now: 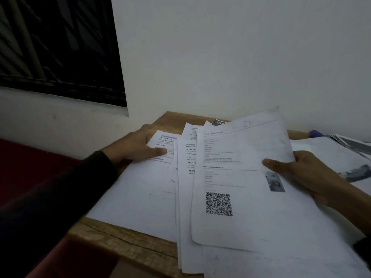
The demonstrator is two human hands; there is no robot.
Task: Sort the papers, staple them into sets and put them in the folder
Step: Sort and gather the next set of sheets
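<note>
A person's two hands work over loose printed papers (pixel 152 189) spread across a small wooden table (pixel 128 239) in the lower half of the frame, with a white wall (pixel 220 57) behind and a dark window (pixel 58 45) in the upper left. The left hand (pixel 136 146), in a dark sleeve (pixel 60 189), reaches in from the lower left and lies on the leftmost sheet left of centre, fingers fairly straight and thumb laid across the print, pressing rather than gripping. The right hand (pixel 307 173), at the right edge of the frame, pinches the top sheet (pixel 241 177), thumb on its face and fingers hidden beneath; this page, with a QR code and a small photo, is lifted and bows slightly. More sheets fan out between the two hands, overlapping unevenly. A dark tag (pixel 217 122) with numerals peeks out behind the pile, and a purple object (pixel 316 134) and more printed pages (pixel 349 149) lie at the right edge. No stapler or folder can be made out. Judging from the look of them, the sheets are light, thin and limp, likely to slide over one another and to crease if grabbed mid-page; an edge or corner pinch, with the other hand steadying the pile, seems the safest hold
</note>
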